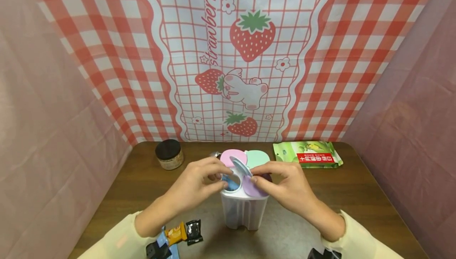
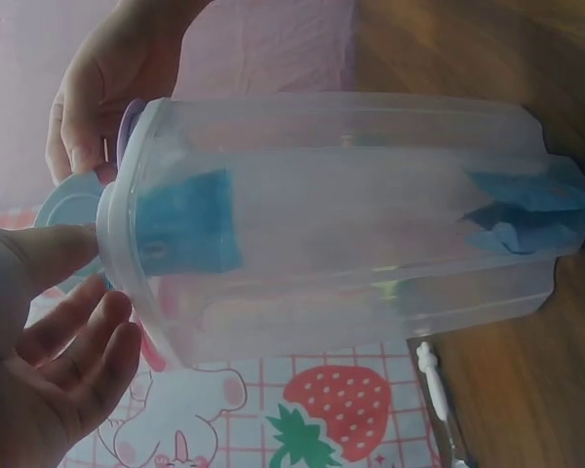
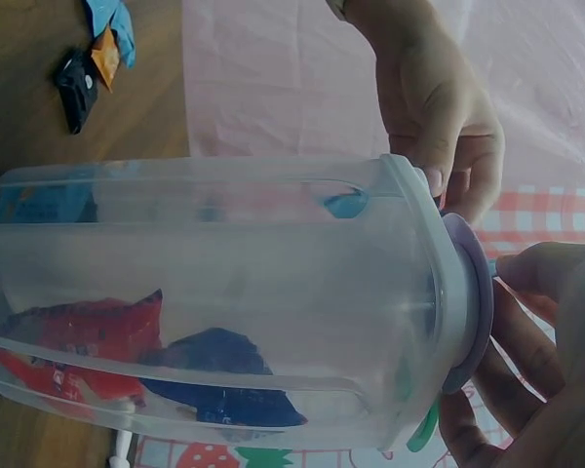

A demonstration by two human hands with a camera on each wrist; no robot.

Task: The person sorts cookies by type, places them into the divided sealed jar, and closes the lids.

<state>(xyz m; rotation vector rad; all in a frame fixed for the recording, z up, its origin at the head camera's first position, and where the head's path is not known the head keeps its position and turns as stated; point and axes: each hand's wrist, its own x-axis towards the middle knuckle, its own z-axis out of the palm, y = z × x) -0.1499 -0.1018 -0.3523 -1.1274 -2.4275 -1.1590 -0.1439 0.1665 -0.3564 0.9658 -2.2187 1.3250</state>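
A clear plastic container (image 1: 246, 211) with a white top and four coloured flip lids stands on the table. My right hand (image 1: 285, 178) pinches the raised light blue lid (image 1: 240, 167) between thumb and fingers, over the purple lid (image 1: 252, 188). At the uncovered opening, my left hand (image 1: 194, 180) has thumb and fingers spread apart at the rim. Just below that opening, inside the container, is a blue packet (image 2: 187, 222); another blue packet (image 2: 531, 207) lies at the bottom. Other compartments hold a red packet (image 3: 88, 341) and a dark blue packet (image 3: 219, 375).
Near my left forearm lie an orange packet (image 1: 176, 233), a black packet (image 1: 194, 232) and blue wrappers. A black-lidded jar (image 1: 169, 154) stands at the back left, a green package (image 1: 308, 154) at the back right. The pink lid (image 1: 233, 157) and mint lid (image 1: 257, 158) are down.
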